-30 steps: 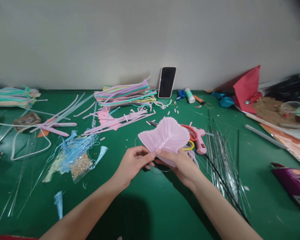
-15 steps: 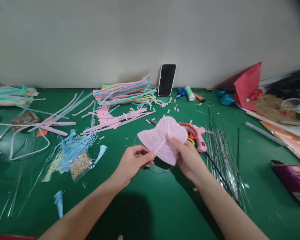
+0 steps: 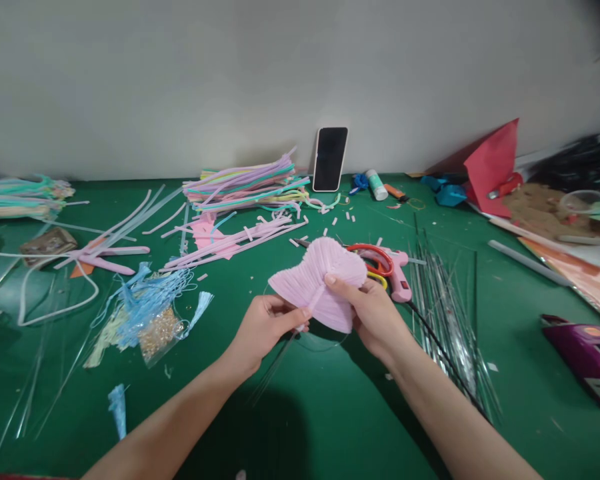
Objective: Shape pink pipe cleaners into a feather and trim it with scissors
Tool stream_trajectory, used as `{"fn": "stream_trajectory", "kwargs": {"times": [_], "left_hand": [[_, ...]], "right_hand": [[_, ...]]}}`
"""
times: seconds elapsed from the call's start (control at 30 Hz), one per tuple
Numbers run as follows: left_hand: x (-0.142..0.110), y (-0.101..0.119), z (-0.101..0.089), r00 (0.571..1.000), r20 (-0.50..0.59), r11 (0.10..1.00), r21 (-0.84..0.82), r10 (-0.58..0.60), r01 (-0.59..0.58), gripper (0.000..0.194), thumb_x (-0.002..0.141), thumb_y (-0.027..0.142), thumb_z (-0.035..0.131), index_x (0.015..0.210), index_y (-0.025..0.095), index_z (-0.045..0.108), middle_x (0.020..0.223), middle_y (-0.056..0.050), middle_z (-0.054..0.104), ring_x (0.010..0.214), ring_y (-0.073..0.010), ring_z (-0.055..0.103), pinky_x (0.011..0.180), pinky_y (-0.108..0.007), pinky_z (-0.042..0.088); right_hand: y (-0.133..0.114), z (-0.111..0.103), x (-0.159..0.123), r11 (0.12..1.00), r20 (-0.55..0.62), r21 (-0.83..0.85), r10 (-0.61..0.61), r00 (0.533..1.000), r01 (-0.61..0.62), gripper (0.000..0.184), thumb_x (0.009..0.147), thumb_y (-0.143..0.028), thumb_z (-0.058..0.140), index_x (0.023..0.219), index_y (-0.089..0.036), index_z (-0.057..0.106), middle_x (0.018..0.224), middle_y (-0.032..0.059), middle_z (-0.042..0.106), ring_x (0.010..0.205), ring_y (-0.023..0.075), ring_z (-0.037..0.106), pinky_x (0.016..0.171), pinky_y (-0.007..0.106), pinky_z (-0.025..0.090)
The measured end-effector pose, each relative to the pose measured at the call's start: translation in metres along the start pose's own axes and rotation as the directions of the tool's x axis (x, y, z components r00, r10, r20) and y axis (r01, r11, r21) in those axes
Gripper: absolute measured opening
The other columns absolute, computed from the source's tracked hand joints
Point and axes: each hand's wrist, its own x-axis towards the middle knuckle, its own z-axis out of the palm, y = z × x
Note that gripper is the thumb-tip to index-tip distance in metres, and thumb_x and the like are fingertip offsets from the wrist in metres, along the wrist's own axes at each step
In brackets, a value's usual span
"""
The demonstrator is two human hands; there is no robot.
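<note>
A pink fan-shaped piece of fuzzy pipe cleaners (image 3: 305,275) is held above the green table, with a narrow rib running down to its lower tip. My left hand (image 3: 273,320) pinches that lower tip between thumb and fingers; thin wires trail down below it. My right hand (image 3: 367,310) grips the right side of the fan, thumb pressed on the front near the rib, its other fingers hidden behind. A thin wire loop curves under the fan. Just behind lie red-handled scissors (image 3: 385,257) and a pink glue gun (image 3: 401,283), partly covered by the fan.
Bundled pastel pipe cleaners (image 3: 250,183) lie at the back, beside a phone (image 3: 331,160) leaning on the wall. Blue tassels (image 3: 150,293) and a bag of gold beads (image 3: 160,333) are at left. Thin wires (image 3: 445,320) and a purple device (image 3: 583,357) occupy the right.
The fan has shifted slightly left and tilted a little in both hands. Wires below my left hand now show more clearly. Both hands keep their grip.
</note>
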Motion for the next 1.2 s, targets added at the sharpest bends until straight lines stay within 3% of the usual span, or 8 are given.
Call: {"fn": "stream_trajectory", "kwargs": {"times": [0.23, 0.47, 0.67, 0.8, 0.93, 1.1, 1.2], "left_hand": [[0.004, 0.0, -0.005, 0.995, 0.095, 0.999, 0.001, -0.034, 0.034, 0.029, 0.068, 0.038, 0.08, 0.075, 0.012, 0.071, 0.065, -0.004, 0.068, 0.061, -0.0129, 0.061, 0.059, -0.023, 0.048], [0.004, 0.001, -0.007, 0.989, 0.142, 0.998, 0.047, -0.041, 0.035, 0.03, 0.071, 0.041, 0.077, 0.078, 0.013, 0.07, 0.068, -0.004, 0.068, 0.063, -0.0133, 0.062, 0.06, -0.024, 0.049], [0.004, 0.003, -0.011, 0.986, 0.163, 0.999, 0.038, -0.045, 0.039, 0.032, 0.076, 0.044, 0.07, 0.081, 0.012, 0.068, 0.077, -0.006, 0.068, 0.069, -0.0155, 0.064, 0.062, -0.026, 0.052], [0.005, 0.005, -0.016, 0.98, 0.181, 0.997, 0.013, -0.077, 0.076, 0.032, 0.075, 0.041, 0.074, 0.089, 0.013, 0.067, 0.084, -0.007, 0.071, 0.072, -0.0165, 0.067, 0.062, -0.027, 0.053], [0.004, 0.007, -0.018, 0.966, 0.224, 0.992, 0.05, -0.126, 0.117, 0.031, 0.07, 0.035, 0.08, 0.084, 0.01, 0.069, 0.078, -0.009, 0.074, 0.067, -0.0151, 0.067, 0.064, -0.026, 0.054], [0.005, 0.007, -0.016, 0.993, 0.106, 0.998, -0.016, -0.053, 0.055, 0.03, 0.068, 0.036, 0.082, 0.078, 0.01, 0.07, 0.071, -0.008, 0.074, 0.062, -0.0136, 0.067, 0.062, -0.024, 0.054], [0.006, 0.007, -0.015, 0.999, -0.02, 0.996, -0.09, 0.029, -0.03, 0.029, 0.068, 0.036, 0.082, 0.08, 0.011, 0.072, 0.074, -0.007, 0.075, 0.066, -0.0138, 0.068, 0.065, -0.023, 0.054]], "right_hand": [[-0.002, -0.002, 0.002, 1.0, -0.015, 0.012, 0.011, 1.0, -0.011, 0.039, 0.062, -0.038, 0.084, 0.095, -0.02, 0.072, 0.101, 0.0063, 0.076, 0.098, 0.0279, 0.068, 0.09, 0.043, 0.052], [-0.004, -0.007, 0.004, 1.0, -0.007, -0.03, 0.006, 1.0, -0.006, 0.037, 0.066, -0.042, 0.081, 0.095, -0.021, 0.072, 0.096, 0.006, 0.076, 0.096, 0.0274, 0.069, 0.087, 0.041, 0.053], [-0.007, -0.013, 0.011, 1.0, -0.109, 0.006, 0.01, 0.994, -0.009, 0.038, 0.072, -0.05, 0.074, 0.1, -0.025, 0.07, 0.094, 0.0049, 0.076, 0.094, 0.0264, 0.069, 0.08, 0.037, 0.055], [-0.01, -0.016, 0.011, 0.999, -0.119, -0.026, -0.025, 0.993, 0.022, 0.039, 0.072, -0.054, 0.073, 0.1, -0.027, 0.069, 0.096, 0.0035, 0.075, 0.099, 0.0264, 0.068, 0.082, 0.037, 0.055], [-0.012, -0.014, 0.009, 0.998, -0.124, -0.045, 0.035, 0.992, -0.041, 0.043, 0.071, -0.061, 0.07, 0.098, -0.027, 0.069, 0.094, 0.0033, 0.075, 0.1, 0.0268, 0.068, 0.081, 0.038, 0.055], [-0.01, -0.011, 0.005, 0.992, 0.081, 0.09, 0.085, 0.993, -0.092, 0.048, 0.075, -0.065, 0.063, 0.097, -0.023, 0.07, 0.102, 0.0053, 0.074, 0.1, 0.0248, 0.067, 0.081, 0.035, 0.054], [-0.002, -0.009, 0.003, 0.991, 0.132, 0.126, 0.037, 0.99, -0.054, 0.037, 0.073, -0.054, 0.072, 0.096, -0.025, 0.069, 0.1, 0.0017, 0.074, 0.094, 0.0197, 0.069, 0.082, 0.031, 0.054]]}}
